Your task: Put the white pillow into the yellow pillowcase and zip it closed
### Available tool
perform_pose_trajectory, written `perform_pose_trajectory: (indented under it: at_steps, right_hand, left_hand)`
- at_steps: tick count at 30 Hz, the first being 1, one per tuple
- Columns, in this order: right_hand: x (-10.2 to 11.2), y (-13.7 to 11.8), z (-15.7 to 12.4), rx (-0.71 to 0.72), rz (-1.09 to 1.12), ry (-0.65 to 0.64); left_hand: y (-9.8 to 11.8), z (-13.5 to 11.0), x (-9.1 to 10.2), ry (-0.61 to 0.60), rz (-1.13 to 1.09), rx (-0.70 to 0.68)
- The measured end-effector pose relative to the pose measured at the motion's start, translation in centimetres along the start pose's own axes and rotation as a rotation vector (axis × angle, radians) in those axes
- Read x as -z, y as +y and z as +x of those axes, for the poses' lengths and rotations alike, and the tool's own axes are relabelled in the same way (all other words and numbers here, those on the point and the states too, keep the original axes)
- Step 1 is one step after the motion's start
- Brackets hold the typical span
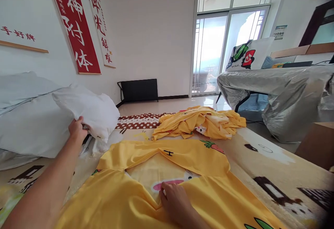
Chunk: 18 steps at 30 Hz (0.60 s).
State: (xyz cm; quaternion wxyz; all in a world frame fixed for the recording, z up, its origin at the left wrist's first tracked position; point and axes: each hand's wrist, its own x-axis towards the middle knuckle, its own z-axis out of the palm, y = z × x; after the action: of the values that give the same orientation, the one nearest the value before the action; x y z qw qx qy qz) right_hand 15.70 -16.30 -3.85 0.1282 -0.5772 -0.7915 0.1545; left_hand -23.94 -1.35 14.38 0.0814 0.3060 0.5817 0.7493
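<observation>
My left hand is stretched out to the left and closed on the lower edge of a white pillow. A yellow pillowcase with cartoon prints lies flat on the bed in front of me, its opening spread towards me. My right hand rests at that opening, fingers curled and pinching the yellow fabric. The pillow is lifted off the larger white bedding behind it.
A crumpled heap of yellow cloth lies farther up the bed. White bedding is piled at the left. A silver-covered table stands at the right, a cardboard box below it. A black rack stands by the far wall.
</observation>
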Motion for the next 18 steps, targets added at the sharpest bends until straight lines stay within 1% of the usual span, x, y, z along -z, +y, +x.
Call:
perform_pose_trajectory:
  at_steps: [2, 3, 6, 7, 9, 11, 12, 13, 15, 16, 18]
  right_hand:
    - [0.0, 0.1, 0.1, -0.002, 0.013, 0.005]
    - [0.0, 0.1, 0.1, -0.003, 0.016, 0.004]
    - [0.2, 0.0, 0.1, -0.011, 0.016, -0.007]
    - [0.2, 0.0, 0.1, -0.013, 0.017, -0.009]
    - [0.2, 0.1, 0.1, -0.007, 0.028, -0.01]
    - [0.1, 0.2, 0.1, 0.007, 0.044, -0.007]
    - [0.0, 0.2, 0.1, 0.015, 0.05, -0.003]
    - [-0.2, 0.3, 0.1, 0.025, 0.053, 0.004]
    - [-0.4, 0.5, 0.1, 0.041, 0.053, 0.021]
    - [-0.5, 0.6, 0.1, 0.046, 0.05, 0.027]
    - [-0.3, 0.5, 0.1, 0.046, 0.059, 0.047]
  left_hand:
    - [3.2, 0.6, -0.9, -0.065, -0.159, 0.023]
    - [4.9, 0.8, -1.1, -0.099, -0.231, 0.008]
    - [9.9, 1.1, -1.1, -0.187, -0.395, -0.104]
    - [11.5, 1.0, -0.9, -0.237, -0.437, -0.169]
    - [14.8, 0.7, -0.1, -0.398, -0.493, -0.365]
    - [18.2, 0.0, 0.8, -0.564, -0.484, -0.587]
    - [19.8, -0.4, 1.4, -0.604, -0.458, -0.676]
    - [21.4, -0.8, 2.1, -0.606, -0.428, -0.74]
    - [24.1, -1.4, 3.5, -0.548, -0.38, -0.84]
    - [25.2, -1.6, 4.3, -0.5, -0.36, -0.878]
    - [26.5, -1.3, 5.9, -0.338, -0.3, -0.915]
